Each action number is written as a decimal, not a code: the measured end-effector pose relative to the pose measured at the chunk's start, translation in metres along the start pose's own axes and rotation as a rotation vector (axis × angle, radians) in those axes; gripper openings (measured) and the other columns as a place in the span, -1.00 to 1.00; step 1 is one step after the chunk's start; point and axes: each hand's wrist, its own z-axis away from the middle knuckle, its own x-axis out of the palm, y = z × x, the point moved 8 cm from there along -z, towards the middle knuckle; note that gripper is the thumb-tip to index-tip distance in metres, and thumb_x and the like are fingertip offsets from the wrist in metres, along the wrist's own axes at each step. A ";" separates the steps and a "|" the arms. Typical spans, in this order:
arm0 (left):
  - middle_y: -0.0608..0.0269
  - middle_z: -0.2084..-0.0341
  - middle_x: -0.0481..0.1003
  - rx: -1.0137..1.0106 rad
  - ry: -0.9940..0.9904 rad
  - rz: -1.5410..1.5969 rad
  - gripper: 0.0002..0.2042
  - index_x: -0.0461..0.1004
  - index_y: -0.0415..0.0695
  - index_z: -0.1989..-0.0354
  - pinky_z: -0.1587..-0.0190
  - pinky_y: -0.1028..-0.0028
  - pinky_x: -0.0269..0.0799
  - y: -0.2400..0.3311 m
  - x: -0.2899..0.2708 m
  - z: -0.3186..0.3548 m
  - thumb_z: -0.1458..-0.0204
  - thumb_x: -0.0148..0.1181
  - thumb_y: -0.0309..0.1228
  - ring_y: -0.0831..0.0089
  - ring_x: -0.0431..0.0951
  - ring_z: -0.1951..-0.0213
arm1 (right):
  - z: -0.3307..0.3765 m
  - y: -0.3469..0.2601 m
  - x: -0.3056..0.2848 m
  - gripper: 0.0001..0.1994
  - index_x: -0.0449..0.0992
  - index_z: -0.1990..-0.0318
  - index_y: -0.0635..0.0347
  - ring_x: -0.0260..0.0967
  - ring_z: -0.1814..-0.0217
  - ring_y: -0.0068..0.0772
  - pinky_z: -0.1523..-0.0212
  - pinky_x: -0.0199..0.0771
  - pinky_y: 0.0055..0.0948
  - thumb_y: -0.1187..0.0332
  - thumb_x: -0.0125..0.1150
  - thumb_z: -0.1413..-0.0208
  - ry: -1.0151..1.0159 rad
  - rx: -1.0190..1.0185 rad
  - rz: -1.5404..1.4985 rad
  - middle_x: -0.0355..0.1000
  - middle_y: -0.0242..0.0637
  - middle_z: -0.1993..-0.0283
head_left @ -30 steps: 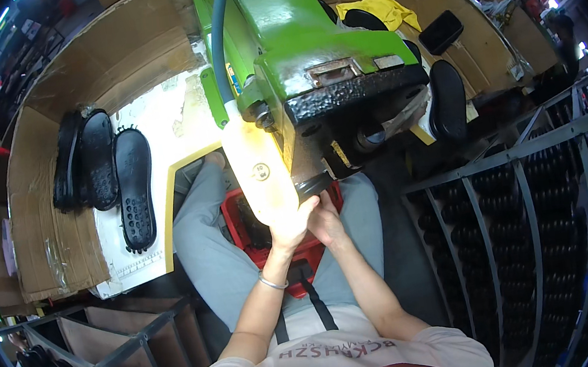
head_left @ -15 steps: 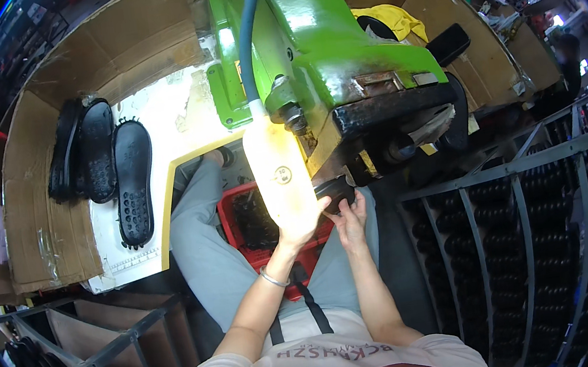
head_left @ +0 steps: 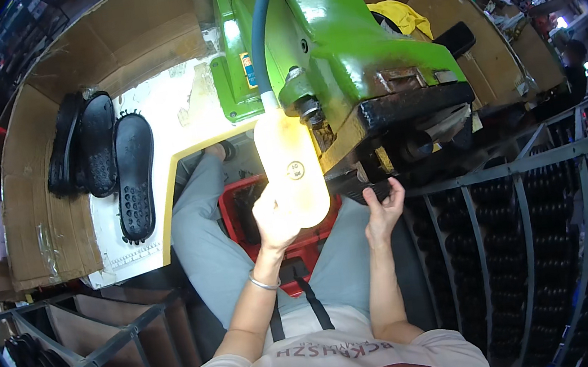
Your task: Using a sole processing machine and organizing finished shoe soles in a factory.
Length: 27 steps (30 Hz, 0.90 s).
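My right hand [head_left: 385, 215] is below the black head of a green machine [head_left: 336, 48], its thumb and fingers closed on the edge of a black shoe sole [head_left: 375, 192]. Much of that sole is hidden under the machine head. My left hand [head_left: 274, 222], wearing a bangle at the wrist, is beside the lower part of a glowing yellow-white lamp [head_left: 294, 172]. Glare and the lamp hide its fingers. On the white table [head_left: 129, 264] to the left, a black sole with a studded tread [head_left: 135, 180] lies next to other black soles [head_left: 97, 144].
A red crate [head_left: 233, 190] stands between my legs. Cardboard walls [head_left: 54, 240] surround the table. A metal rack [head_left: 517, 165] packed with black soles is on the right; another rack [head_left: 110, 349] stands lower left. A yellow cloth [head_left: 402, 17] lies behind the machine.
My right hand has moved right with the sole, further under the machine head. My left hand has come away from the sole and shifted left and up beside the lamp. The view has shifted slightly.
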 end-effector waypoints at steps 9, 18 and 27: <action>0.23 0.46 0.46 0.058 -0.045 -0.231 -0.67 0.38 -0.30 0.35 0.31 0.56 0.46 0.073 -0.040 -0.030 0.28 0.40 -0.68 0.55 0.49 0.40 | -0.016 -0.075 0.035 -0.38 0.33 -0.06 0.33 0.33 0.02 -0.41 0.06 0.51 -0.46 0.61 0.47 0.24 -0.218 -0.258 0.149 0.29 -0.21 -0.01; 0.28 0.43 0.35 -0.124 0.152 0.244 -0.63 0.28 -0.20 0.31 0.17 0.51 0.42 0.029 -0.129 -0.001 0.22 0.38 -0.63 0.53 0.40 0.42 | 0.021 -0.115 0.094 -0.40 0.48 0.07 0.38 0.39 0.04 -0.34 0.12 0.47 -0.44 0.59 0.55 0.43 -0.383 -0.527 0.244 0.41 -0.14 0.04; 0.17 0.38 0.55 -0.230 -0.216 -0.559 -0.70 0.45 -0.22 0.31 -0.10 0.32 0.37 0.002 -0.122 0.011 0.27 0.38 -0.62 0.36 0.57 0.31 | 0.039 -0.106 0.125 -0.48 0.46 0.09 0.52 0.39 0.11 -0.43 0.06 0.43 -0.47 0.77 0.37 0.38 -0.515 -0.540 0.163 0.43 -0.16 0.11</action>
